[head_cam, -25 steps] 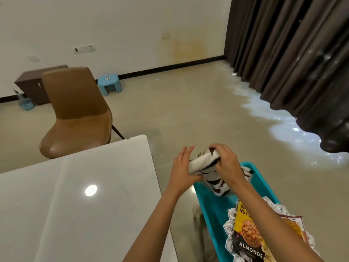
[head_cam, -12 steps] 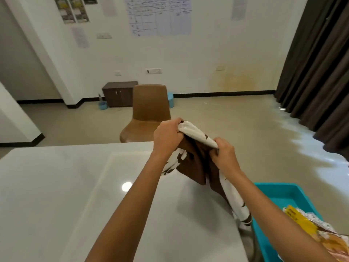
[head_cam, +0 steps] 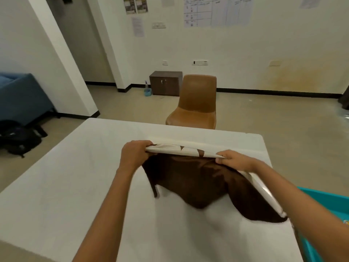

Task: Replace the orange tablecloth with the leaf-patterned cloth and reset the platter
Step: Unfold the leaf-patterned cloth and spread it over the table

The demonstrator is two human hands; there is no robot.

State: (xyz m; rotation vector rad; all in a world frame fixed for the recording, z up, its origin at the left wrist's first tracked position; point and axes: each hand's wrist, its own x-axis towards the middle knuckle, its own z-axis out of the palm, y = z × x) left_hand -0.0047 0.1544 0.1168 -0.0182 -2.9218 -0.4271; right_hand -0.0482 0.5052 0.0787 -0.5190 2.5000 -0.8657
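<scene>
Over table, both hands grip leaf-patterned cloth edge.

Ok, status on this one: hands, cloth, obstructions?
Left hand and right hand grip the top edge of the leaf-patterned cloth. Cloth partly unfolded over the white table, not spread. Teal bin off the table's right side.

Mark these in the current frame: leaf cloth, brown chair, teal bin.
leaf cloth [head_cam: 188,178]: head view, dark hanging underside.
brown chair [head_cam: 197,95]: head view, middle of the backrest.
teal bin [head_cam: 332,200]: head view, inner wall at the right edge.
</scene>
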